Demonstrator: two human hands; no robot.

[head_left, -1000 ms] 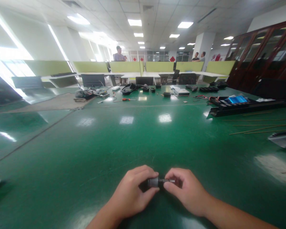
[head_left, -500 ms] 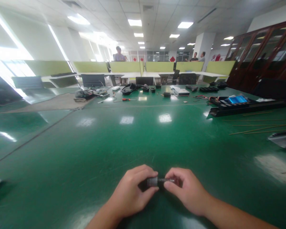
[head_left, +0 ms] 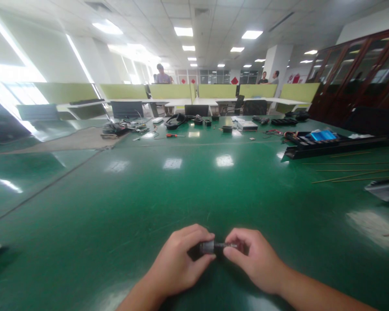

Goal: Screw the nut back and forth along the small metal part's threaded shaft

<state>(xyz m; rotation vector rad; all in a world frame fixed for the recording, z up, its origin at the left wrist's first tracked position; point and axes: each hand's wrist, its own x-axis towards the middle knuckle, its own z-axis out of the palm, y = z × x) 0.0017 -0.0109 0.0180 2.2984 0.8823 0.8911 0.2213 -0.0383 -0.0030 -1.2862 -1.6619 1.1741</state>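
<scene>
The left hand [head_left: 183,259] pinches a grey cylinder [head_left: 207,247], the right hand [head_left: 257,261] its thin shaft [head_left: 219,245]. Seemingly a steadying step — calls for alignment.

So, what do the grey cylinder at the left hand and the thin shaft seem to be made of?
Grey cylinder: perhaps metal, dull finish, from its soft sheen; plastic possible. Thin shaft: probably metal, partly shiny, from its small glints.
</scene>
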